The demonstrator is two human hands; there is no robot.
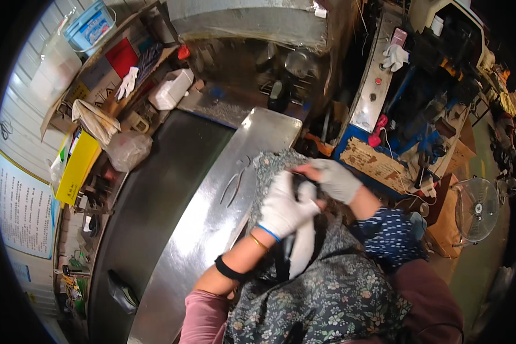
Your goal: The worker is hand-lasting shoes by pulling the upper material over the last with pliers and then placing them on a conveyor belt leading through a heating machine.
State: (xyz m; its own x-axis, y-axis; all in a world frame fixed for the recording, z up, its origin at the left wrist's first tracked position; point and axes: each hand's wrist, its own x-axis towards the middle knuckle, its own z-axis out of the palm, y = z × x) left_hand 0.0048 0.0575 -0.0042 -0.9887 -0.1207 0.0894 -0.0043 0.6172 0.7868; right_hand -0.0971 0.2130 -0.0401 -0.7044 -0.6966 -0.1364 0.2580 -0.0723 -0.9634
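My left hand, in a white glove with bare fingertips, is closed round a dark piece above my lap. A long white part runs down from it beside a black strip; together they look like a shoe, though my hands cover much of it. My right hand, gloved the same way, pinches the far end of this piece. A floral apron lies under both hands. To their left stretches a shiny metal tabletop, with thin dark curved strips lying on it.
Beyond the metal top runs a dark conveyor belt carrying a dark shoe. Shelving at the left holds a yellow box and a plastic bag. At the right stand a machine with a metal panel and a fan.
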